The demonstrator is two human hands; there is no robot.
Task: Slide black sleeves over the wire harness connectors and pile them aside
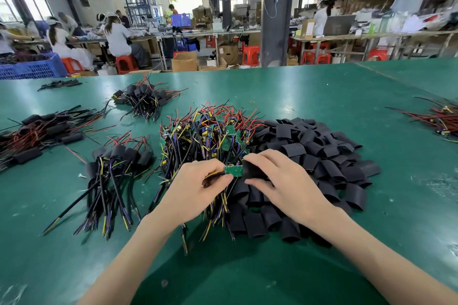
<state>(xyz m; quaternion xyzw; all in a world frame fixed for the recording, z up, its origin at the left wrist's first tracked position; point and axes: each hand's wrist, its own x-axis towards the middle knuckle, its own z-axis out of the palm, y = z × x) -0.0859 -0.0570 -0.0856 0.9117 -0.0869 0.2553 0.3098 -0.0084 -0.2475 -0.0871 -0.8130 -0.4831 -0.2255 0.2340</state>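
Observation:
My left hand (198, 182) pinches the wires of a harness whose small green circuit board (233, 170) sticks out to the right. My right hand (280, 181) holds a black sleeve (252, 170) with its mouth against the board's right end. Both hands hover over the heap of bare harnesses (205, 136), green boards with red, yellow, purple and black wires. A pile of loose black sleeves (312, 156) lies to the right of that heap. Sleeved harnesses (116, 158) lie in a bunch to the left.
More sleeved bundles lie at the far left (37, 131) and further back (143, 96). Red-wired harnesses (438, 116) sit at the right edge. The green table (322, 91) runs wide around them. Workers, red stools and boxes fill the hall behind.

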